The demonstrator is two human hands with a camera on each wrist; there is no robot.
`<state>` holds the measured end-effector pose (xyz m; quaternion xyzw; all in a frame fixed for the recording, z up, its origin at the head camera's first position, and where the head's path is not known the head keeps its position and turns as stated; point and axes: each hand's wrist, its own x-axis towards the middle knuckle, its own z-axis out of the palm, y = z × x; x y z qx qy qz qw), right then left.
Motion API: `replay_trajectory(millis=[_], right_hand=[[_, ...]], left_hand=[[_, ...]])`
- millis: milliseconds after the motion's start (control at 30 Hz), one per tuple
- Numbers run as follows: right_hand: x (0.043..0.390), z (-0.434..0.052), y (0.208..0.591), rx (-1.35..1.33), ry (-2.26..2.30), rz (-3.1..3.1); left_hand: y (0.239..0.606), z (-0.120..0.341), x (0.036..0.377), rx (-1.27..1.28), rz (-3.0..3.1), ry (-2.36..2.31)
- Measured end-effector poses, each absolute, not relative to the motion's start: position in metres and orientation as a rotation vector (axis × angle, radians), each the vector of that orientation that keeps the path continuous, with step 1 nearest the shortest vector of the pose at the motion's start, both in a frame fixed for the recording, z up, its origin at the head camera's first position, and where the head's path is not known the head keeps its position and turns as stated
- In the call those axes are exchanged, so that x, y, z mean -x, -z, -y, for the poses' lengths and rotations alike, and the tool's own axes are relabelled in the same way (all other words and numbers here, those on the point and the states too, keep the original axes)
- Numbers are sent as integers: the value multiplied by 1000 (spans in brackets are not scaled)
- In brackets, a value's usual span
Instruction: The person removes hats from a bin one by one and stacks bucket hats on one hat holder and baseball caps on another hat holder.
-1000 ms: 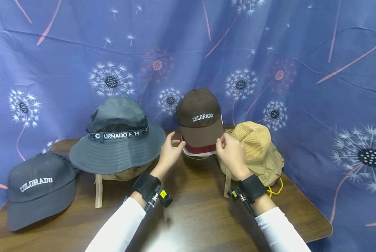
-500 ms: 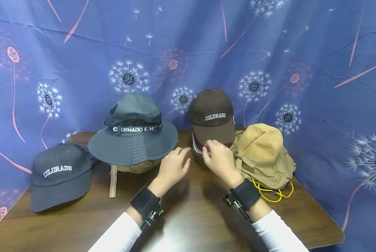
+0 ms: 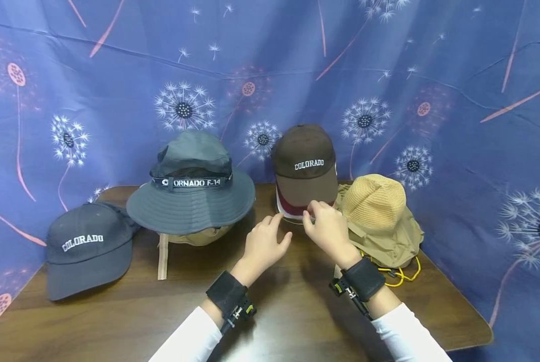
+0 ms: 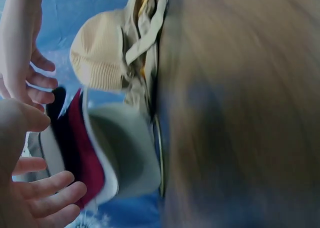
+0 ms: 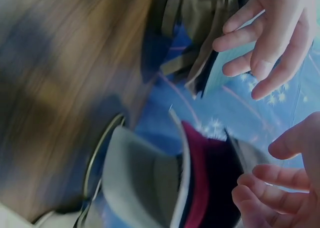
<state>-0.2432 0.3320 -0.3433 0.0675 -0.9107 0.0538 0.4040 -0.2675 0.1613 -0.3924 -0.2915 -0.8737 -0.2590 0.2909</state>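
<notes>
A brown cap [image 3: 303,156] lettered COLORADO tops a stack against the curtain. Under its brim show the edges of a dark red cap [image 3: 292,207] and a white one, and in the left wrist view a pale grey cap [image 4: 130,148] sits lowest. My left hand [image 3: 262,246] hovers in front of the stack with thumb and fingers spread loosely, holding nothing. Just right of it, my right hand [image 3: 330,229] overlaps the brown brim's lower right edge in the head view, its fingers loosely bent. The right wrist view shows the right hand's fingers [image 5: 280,178] with nothing between them.
Left of the stack, a wide-brimmed grey hat [image 3: 190,203] covers a tan one with a hanging strap [image 3: 163,256]. A dark COLORADO cap [image 3: 89,249] lies at the table's left. At right, a straw hat [image 3: 373,201] tops a khaki hat [image 3: 403,244] with yellow cord [image 3: 403,277].
Both hands have drawn back from the sides of the brown cap's brim toward the near side. Lately the left hand has shifted right. The caps keep their places while the head view has turned left.
</notes>
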Motion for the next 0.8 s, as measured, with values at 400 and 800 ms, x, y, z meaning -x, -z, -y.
replay_trajectory(millis=[400, 800], right_hand=[[223, -418, 344, 80, -167, 2390], [195, -525, 336, 666, -625, 2582]], left_hand=[[399, -240, 264, 874, 2386, 905], [407, -315, 279, 624, 2557, 2073]])
